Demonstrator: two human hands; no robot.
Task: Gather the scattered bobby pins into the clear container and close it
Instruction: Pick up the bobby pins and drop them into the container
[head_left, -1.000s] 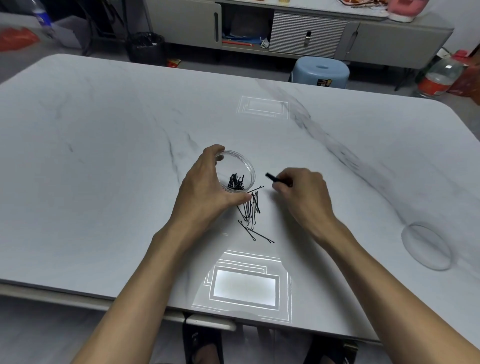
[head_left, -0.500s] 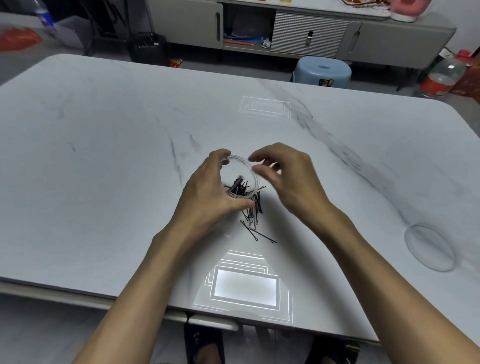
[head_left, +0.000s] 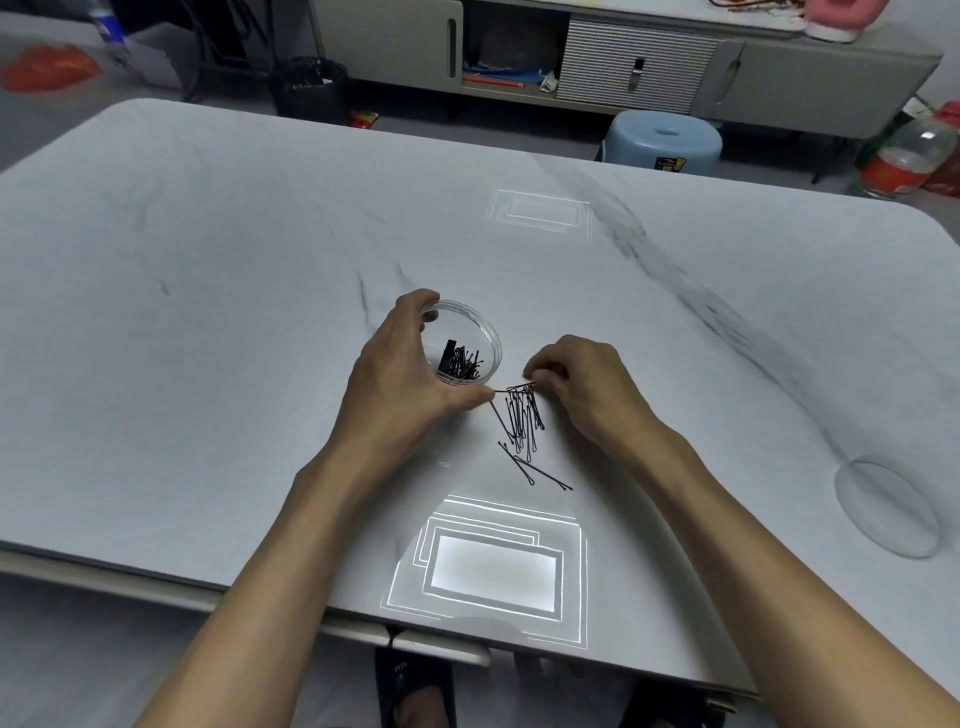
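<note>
A pale grey marble-patterned table (head_left: 218, 332) fills the view, with bright rectangular light reflections near its near edge and toward its far edge. Beyond the far edge stand a light blue plastic stool (head_left: 662, 141), a grey low cabinet (head_left: 644, 67) and a black waste bin (head_left: 310, 88). A round clear lid (head_left: 887, 506) lies flat near the right edge, well apart from everything else.

Around the middle of the table, the left hand (head_left: 400, 384) curls around the small round clear container (head_left: 465, 343), thumb and fingers grasping its wall; the container stands upright and open, with black bobby pins (head_left: 462, 361) inside. Just beside it, toward the near edge, a loose heap of black bobby pins (head_left: 524, 421) lies on the table. The right hand (head_left: 584, 382) rests palm down at the heap's far end, fingertips (head_left: 535, 374) pinched together on the topmost pins.
</note>
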